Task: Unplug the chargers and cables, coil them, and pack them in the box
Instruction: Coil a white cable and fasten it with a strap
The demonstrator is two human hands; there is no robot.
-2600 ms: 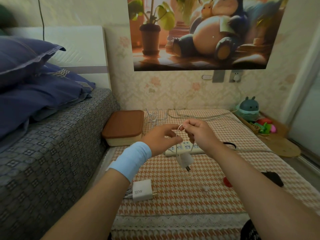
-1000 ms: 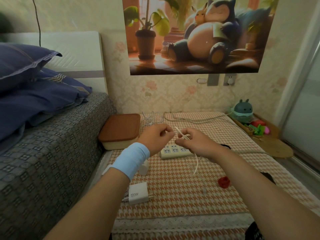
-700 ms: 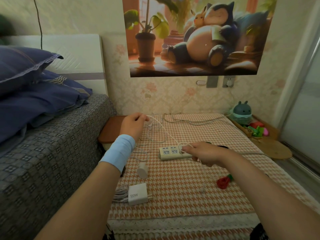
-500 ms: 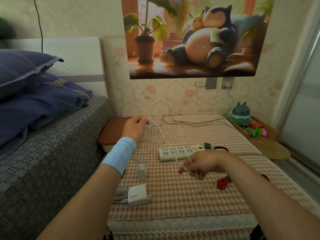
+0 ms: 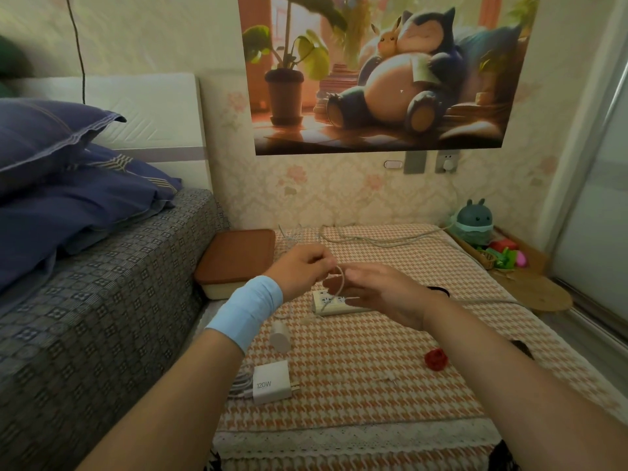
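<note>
A thin white cable point(image 5: 336, 283) loops between my two hands above the power strip point(image 5: 334, 300). My left hand point(image 5: 300, 268), with a light blue wristband, pinches the cable's upper part. My right hand point(image 5: 377, 294) holds the cable lower down, fingers spread around the loop. The cable's small white charger point(image 5: 280, 336) lies on the checked cloth below my left wrist. A white 120W charger point(image 5: 272, 385) with its coiled cable lies nearer the front edge. The box with a brown lid point(image 5: 238, 260) sits shut at the left by the bed.
The table has an orange checked cloth point(image 5: 373, 385). A red small object point(image 5: 435, 359) lies at the right and a grey cable point(image 5: 373, 239) runs along the back. A teal toy point(image 5: 474, 222) and a basket stand at the back right. The bed point(image 5: 102, 300) borders the left.
My hands had spread apart, stretching the cable out; now they have come back together above the power strip with a loop of cable between them. The small charger stays on the cloth.
</note>
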